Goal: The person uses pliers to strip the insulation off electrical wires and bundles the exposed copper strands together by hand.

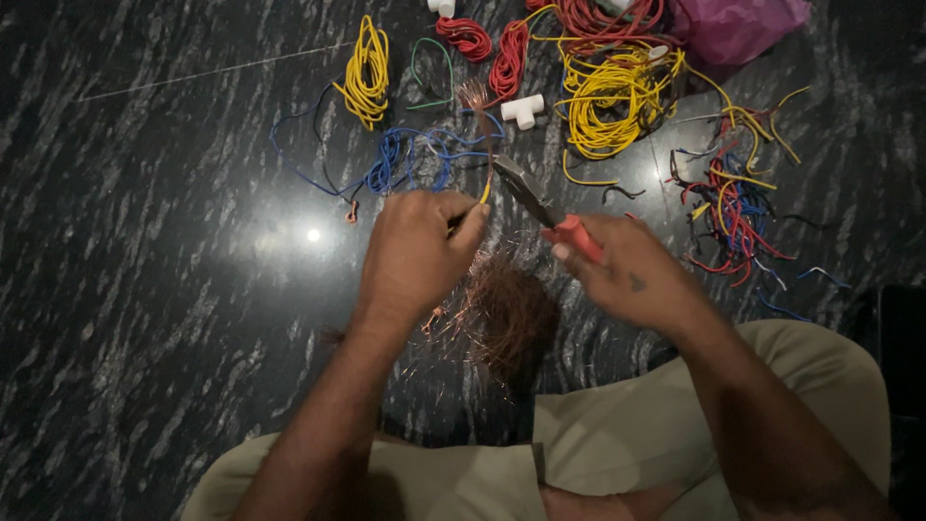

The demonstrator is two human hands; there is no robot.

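Observation:
My left hand [417, 253] pinches a short yellow wire [485, 190] whose bared copper strands [475, 96] fan out above. My right hand [627, 270] grips red-handled pliers [545, 210]; their dark jaws reach up and left to the wire just above my left fingers. Below both hands lies a tangled heap of stripped copper strands [502, 314] on the dark stone floor. My knees in beige trousers [617, 434] fill the bottom of the view.
On the floor beyond lie a yellow wire coil [367, 72], blue wire tangle [410, 159], red coils [506, 58], a large yellow tangle [612, 96], a white pipe tee [523, 110], mixed wire offcuts [733, 198] and a pink bag [738, 27].

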